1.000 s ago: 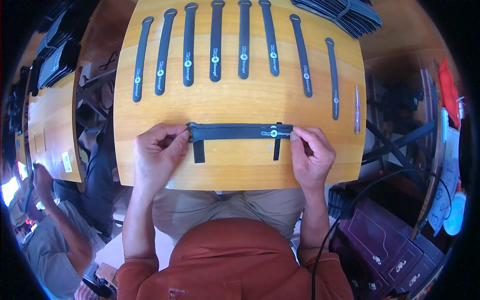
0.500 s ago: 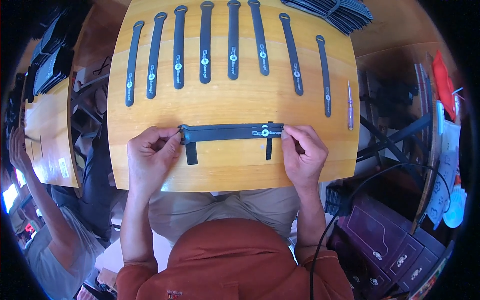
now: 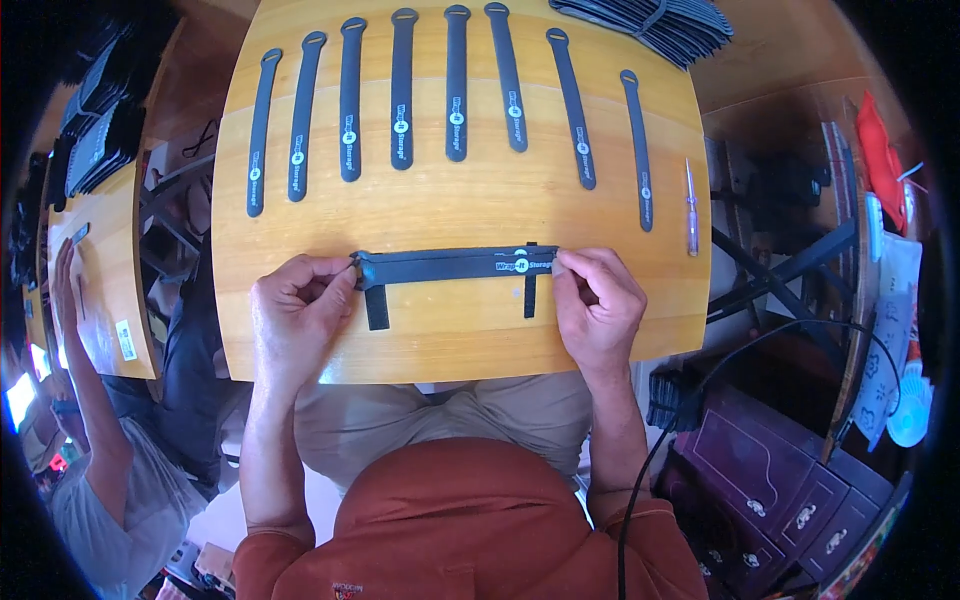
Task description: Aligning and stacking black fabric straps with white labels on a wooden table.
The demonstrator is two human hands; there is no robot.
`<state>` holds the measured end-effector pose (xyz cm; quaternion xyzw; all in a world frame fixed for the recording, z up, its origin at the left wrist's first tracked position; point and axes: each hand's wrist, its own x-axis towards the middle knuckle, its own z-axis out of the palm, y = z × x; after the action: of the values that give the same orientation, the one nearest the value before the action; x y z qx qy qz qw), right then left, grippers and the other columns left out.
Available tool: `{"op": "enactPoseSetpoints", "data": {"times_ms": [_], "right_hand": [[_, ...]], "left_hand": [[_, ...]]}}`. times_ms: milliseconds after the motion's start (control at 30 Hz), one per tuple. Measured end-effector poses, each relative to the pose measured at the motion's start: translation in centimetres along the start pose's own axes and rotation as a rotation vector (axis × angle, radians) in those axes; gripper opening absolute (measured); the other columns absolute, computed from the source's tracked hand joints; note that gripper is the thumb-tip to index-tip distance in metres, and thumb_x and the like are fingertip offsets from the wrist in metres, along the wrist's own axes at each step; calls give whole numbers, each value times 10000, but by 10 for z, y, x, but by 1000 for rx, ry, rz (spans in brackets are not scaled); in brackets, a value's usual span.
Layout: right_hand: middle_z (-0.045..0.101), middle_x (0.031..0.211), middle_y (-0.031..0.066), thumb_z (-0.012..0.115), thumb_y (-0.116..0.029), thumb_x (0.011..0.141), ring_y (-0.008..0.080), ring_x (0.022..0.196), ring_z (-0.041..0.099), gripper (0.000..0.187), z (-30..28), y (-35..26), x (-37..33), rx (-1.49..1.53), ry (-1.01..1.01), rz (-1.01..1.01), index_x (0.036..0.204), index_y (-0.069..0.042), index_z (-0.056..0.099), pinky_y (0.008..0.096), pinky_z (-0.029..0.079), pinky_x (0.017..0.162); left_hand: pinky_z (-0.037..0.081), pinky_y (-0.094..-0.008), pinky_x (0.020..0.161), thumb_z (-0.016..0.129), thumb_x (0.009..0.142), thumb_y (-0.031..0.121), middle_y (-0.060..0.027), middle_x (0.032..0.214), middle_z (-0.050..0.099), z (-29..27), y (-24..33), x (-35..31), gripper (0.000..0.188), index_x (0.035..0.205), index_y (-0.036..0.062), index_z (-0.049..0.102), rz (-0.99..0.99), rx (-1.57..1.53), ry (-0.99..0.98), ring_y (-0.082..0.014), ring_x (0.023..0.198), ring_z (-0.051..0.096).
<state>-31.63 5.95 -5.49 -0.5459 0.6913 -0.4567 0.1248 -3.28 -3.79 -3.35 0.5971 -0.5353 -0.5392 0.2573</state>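
Honey-coloured boards make up the wooden table [image 3: 450, 345] that fills the middle of the head view. Near its front edge, the left hand [image 3: 305, 300] pinches one end of some overlapped dark straps [image 3: 430, 267] between thumb and fingers; the right hand [image 3: 605, 305] pinches the other end likewise, so they run straight along that edge. How many layers there are is unclear. Two short black strips [image 3: 377, 310] lie crosswise beneath them.

Judging by this grip, the step in hand is lining up the straps over the strips; the next move seems to call for matched ends and even tension.

Eight slotted straps [image 3: 403, 90] fan across the table's far half, a tied bundle [image 3: 690, 35] sits at its far right corner, and a purple-handled screwdriver [image 3: 692, 225] lies by its right edge. Beyond the table's lower right, a purple drawer cabinet [image 3: 720, 460] looks closed, its contents hidden.
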Motion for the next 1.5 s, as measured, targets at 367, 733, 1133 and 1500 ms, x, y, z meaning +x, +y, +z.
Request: {"op": "enactPoseSetpoints", "data": {"times_ms": [367, 733, 1133, 1500], "right_hand": [[670, 882, 121, 720, 100, 830, 199, 667, 655, 122, 3, -1, 0, 22, 9, 19, 925, 23, 720, 301, 497, 563], [691, 931, 146, 707, 81, 857, 247, 730, 692, 95, 0, -3, 1, -53, -9, 6, 933, 26, 722, 326, 544, 649], [675, 935, 130, 691, 51, 868, 284, 802, 693, 120, -1, -10, 0, -174, -48, -83, 979, 16, 718, 356, 554, 696], [646, 1215, 135, 685, -90, 878, 305, 1106, 611, 329, 65, -95, -12, -408, -340, -567, 1196, -17, 724, 442, 534, 906]], "left_hand": [[490, -210, 570, 723, 961, 20, -43, 784, 720, -4, -4, 0, 117, 1033, -69, 747, 4, 29, 18, -54, 635, 609], [502, -239, 577, 747, 945, 51, -36, 709, 708, -2, -6, 5, 128, 1007, -59, 767, 82, 48, 11, -60, 616, 621], [513, -252, 576, 747, 934, 50, -64, 712, 724, -5, -2, 3, 129, 982, -68, 765, 127, 80, -12, -77, 605, 638], [523, -267, 578, 752, 920, 61, -85, 719, 735, -3, -14, 8, 138, 981, -63, 767, 206, 72, -1, -91, 597, 647]]}}
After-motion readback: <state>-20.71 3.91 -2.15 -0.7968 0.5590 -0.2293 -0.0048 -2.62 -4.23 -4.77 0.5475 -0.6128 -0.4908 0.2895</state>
